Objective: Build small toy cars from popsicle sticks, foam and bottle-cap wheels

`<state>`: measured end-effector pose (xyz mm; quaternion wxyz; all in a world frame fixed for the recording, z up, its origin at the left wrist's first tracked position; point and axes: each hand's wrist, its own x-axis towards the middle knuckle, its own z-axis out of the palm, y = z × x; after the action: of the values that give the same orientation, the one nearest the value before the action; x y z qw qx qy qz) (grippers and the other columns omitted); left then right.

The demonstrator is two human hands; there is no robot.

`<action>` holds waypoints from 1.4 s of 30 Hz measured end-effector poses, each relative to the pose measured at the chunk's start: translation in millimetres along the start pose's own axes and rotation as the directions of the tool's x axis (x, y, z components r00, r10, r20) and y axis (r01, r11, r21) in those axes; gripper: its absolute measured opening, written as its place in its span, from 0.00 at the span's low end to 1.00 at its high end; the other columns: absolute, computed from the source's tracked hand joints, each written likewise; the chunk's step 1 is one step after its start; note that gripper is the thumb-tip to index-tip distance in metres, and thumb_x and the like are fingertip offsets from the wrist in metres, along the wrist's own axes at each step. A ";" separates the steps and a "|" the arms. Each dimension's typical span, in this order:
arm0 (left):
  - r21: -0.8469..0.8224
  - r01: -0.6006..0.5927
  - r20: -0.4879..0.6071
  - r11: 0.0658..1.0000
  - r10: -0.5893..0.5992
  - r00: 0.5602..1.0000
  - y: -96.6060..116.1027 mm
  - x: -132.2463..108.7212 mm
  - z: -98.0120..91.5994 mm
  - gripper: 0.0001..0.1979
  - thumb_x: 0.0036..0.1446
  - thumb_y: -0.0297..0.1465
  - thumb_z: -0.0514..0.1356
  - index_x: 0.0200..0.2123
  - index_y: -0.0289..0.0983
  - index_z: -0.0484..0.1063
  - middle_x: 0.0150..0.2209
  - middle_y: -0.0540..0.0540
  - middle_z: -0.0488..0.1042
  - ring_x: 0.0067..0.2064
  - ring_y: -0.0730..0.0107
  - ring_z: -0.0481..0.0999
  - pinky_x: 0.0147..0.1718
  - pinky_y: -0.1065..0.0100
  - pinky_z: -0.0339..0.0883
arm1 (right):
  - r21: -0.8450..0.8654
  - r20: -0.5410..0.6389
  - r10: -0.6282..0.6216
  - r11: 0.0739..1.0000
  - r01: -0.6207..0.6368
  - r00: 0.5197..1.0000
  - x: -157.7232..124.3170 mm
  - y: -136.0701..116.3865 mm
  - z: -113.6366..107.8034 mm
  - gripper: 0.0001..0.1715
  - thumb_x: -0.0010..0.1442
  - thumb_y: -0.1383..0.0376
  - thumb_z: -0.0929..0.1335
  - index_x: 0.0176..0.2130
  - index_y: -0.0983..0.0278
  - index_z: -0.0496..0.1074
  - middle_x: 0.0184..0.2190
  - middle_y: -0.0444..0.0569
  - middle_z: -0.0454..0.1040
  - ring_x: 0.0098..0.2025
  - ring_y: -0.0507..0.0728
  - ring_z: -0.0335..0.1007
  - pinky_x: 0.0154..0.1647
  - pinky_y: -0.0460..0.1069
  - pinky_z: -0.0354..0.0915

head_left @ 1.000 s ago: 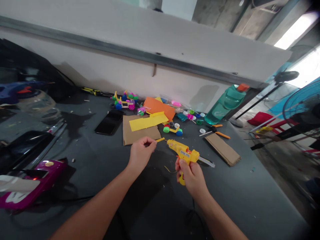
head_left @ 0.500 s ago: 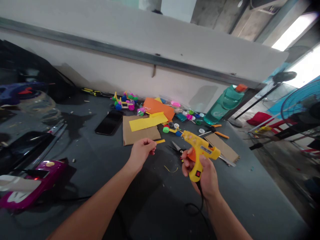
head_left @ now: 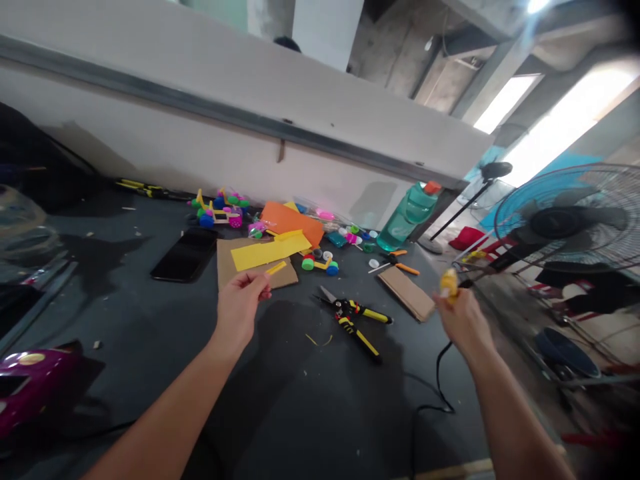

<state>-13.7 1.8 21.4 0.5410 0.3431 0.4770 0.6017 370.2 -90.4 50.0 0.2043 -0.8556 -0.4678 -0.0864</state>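
Note:
Between the fingertips of my left hand (head_left: 243, 300) is a thin yellow strip (head_left: 277, 268), held in front of a cardboard square (head_left: 225, 263) with yellow paper (head_left: 265, 251) on it. My right hand (head_left: 465, 320), at the table's right side, grips the yellow glue gun (head_left: 449, 285), which is blurred and seen end-on; its black cord (head_left: 439, 367) hangs to the table. Black-and-yellow snips (head_left: 350, 313) lie with their handles spread between my hands. Just behind them sits a small wheeled piece (head_left: 320, 265) with green and blue caps.
Colourful wheeled toys (head_left: 217, 212), orange paper (head_left: 293, 223) and bottle caps line the wall. A phone (head_left: 184, 255) lies left, a purple device (head_left: 40, 387) nearer. Rightwards are a green bottle (head_left: 407, 217), orange-handled pliers (head_left: 403, 263), folded cardboard (head_left: 406, 293) and a fan (head_left: 560, 220).
My right hand has carried the glue gun to the right and turned it, uncovering the snips. The view has swung right. My left hand still pinches the yellow strip.

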 end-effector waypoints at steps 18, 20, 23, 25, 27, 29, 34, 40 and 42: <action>0.128 -0.043 0.269 0.991 0.007 0.963 1.0 -19.3 9.8 0.08 0.45 0.31 0.62 0.21 0.34 0.68 0.20 0.54 0.66 0.23 0.79 0.65 0.25 0.75 0.61 | 0.808 0.412 -0.371 0.571 -0.146 0.832 -67.4 -185.3 0.8 0.13 0.50 0.59 0.67 0.34 0.64 0.74 0.25 0.47 0.73 0.25 0.54 0.67 0.21 0.47 0.63; 0.140 -0.054 0.273 0.989 0.014 0.962 2.0 -20.6 9.2 0.07 0.46 0.31 0.62 0.21 0.34 0.68 0.20 0.54 0.67 0.23 0.79 0.65 0.25 0.75 0.62 | 0.839 0.512 -0.344 0.396 -0.373 0.787 -81.6 -205.6 20.3 0.12 0.48 0.60 0.69 0.33 0.64 0.74 0.25 0.46 0.73 0.25 0.52 0.66 0.19 0.45 0.62; 0.152 -0.063 0.272 0.986 0.019 0.962 1.6 -21.2 8.3 0.07 0.46 0.31 0.62 0.21 0.34 0.69 0.20 0.54 0.67 0.23 0.78 0.66 0.25 0.75 0.62 | 0.825 0.563 -0.300 0.156 -0.543 0.770 -93.8 -214.7 42.8 0.12 0.45 0.61 0.72 0.32 0.65 0.74 0.25 0.45 0.73 0.25 0.50 0.65 0.19 0.43 0.61; 0.157 -0.059 0.268 0.986 0.015 0.963 0.5 -21.6 8.6 0.07 0.46 0.31 0.62 0.21 0.34 0.69 0.21 0.53 0.67 0.23 0.78 0.66 0.25 0.75 0.62 | 0.815 0.567 -0.285 0.055 -0.577 0.773 -98.0 -213.9 48.9 0.13 0.44 0.62 0.73 0.32 0.65 0.75 0.25 0.44 0.73 0.24 0.49 0.64 0.19 0.43 0.61; 0.169 -0.053 0.266 0.984 0.006 0.964 -1.1 -22.1 9.8 0.07 0.45 0.31 0.62 0.22 0.34 0.69 0.21 0.53 0.68 0.23 0.78 0.66 0.25 0.74 0.62 | 0.812 0.562 -0.269 -0.001 -0.584 0.782 -100.4 -211.9 50.1 0.12 0.43 0.62 0.73 0.31 0.65 0.75 0.24 0.44 0.74 0.24 0.48 0.64 0.20 0.42 0.60; 0.185 -0.044 0.272 0.982 -0.008 0.962 -2.7 -22.9 11.1 0.06 0.45 0.31 0.62 0.22 0.34 0.69 0.20 0.53 0.68 0.23 0.78 0.66 0.25 0.74 0.61 | 0.813 0.557 -0.251 -0.029 -0.581 0.792 -101.5 -210.1 49.9 0.11 0.43 0.63 0.74 0.29 0.66 0.75 0.23 0.44 0.74 0.23 0.48 0.64 0.19 0.42 0.60; 0.226 -0.027 0.297 0.974 -0.042 0.954 -6.3 -24.8 12.3 0.06 0.46 0.31 0.61 0.23 0.34 0.69 0.20 0.53 0.69 0.23 0.78 0.67 0.25 0.75 0.61 | 0.813 0.562 -0.208 -0.040 -0.581 0.800 -101.2 -206.7 52.6 0.10 0.43 0.64 0.74 0.28 0.66 0.76 0.22 0.45 0.73 0.21 0.47 0.63 0.18 0.42 0.59; 0.260 -0.040 0.324 0.965 -0.048 0.945 -10.0 -25.1 11.1 0.06 0.46 0.31 0.62 0.24 0.34 0.70 0.20 0.53 0.69 0.23 0.78 0.66 0.24 0.75 0.59 | 0.810 0.559 -0.185 -0.089 -0.580 0.808 -100.3 -205.1 54.7 0.11 0.43 0.64 0.74 0.29 0.66 0.75 0.22 0.45 0.74 0.21 0.48 0.64 0.17 0.42 0.60; 0.265 -0.046 0.325 0.963 -0.044 0.945 -10.5 -25.1 11.0 0.06 0.46 0.31 0.62 0.24 0.34 0.70 0.20 0.53 0.69 0.23 0.78 0.66 0.24 0.75 0.59 | 0.810 0.554 -0.189 -0.102 -0.577 0.811 -100.6 -204.9 54.7 0.11 0.43 0.64 0.74 0.29 0.66 0.75 0.23 0.45 0.74 0.22 0.48 0.64 0.17 0.42 0.60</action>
<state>4.4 -20.9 17.4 0.5609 0.5088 0.4572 0.4663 141.6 -45.8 21.6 0.6364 -0.4751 -0.2699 0.5445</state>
